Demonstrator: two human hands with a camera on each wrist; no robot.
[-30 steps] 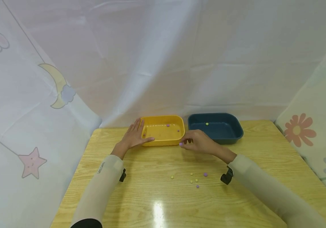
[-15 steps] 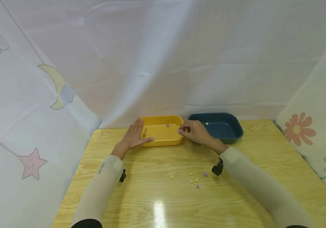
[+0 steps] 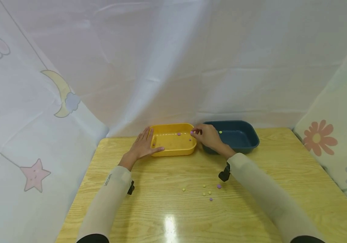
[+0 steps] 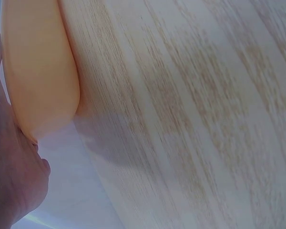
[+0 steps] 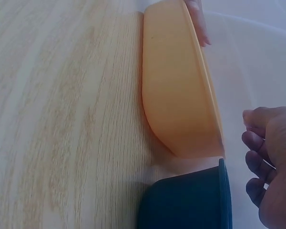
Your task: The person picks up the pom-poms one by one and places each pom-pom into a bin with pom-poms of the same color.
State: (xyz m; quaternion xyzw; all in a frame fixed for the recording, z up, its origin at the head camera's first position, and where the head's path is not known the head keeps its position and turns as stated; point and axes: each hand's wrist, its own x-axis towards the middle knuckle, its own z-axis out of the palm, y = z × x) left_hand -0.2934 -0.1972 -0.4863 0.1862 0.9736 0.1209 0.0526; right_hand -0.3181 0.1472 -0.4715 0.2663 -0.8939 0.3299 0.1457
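My left hand (image 3: 141, 145) rests on the left end of a yellow tray (image 3: 173, 153), fingers spread along the rim and thumb over its front edge. Between thumb and fingertips my right hand (image 3: 211, 136) pinches a small purple ball (image 3: 191, 133), held above the tray's right end. In the right wrist view, the right hand (image 5: 271, 157) is above the rims and the ball cannot be made out. Several small purple balls lie inside the yellow tray, one purple ball (image 3: 178, 134) near its back wall. The left wrist view has the tray's outer side (image 4: 40, 71) beside the left hand.
A dark blue tray (image 3: 246, 148) stands right of the yellow one, with a yellow-green ball (image 3: 220, 132) inside. On the wooden table (image 3: 149, 202) lie several tiny yellow balls, a purple ball (image 3: 219, 186) and a smaller purple ball (image 3: 211, 199). A white cloth (image 3: 173, 67) hangs behind.
My right hand has risen from the yellow tray's front right corner, carrying the purple ball up and back over its right end. The left hand has stayed put.
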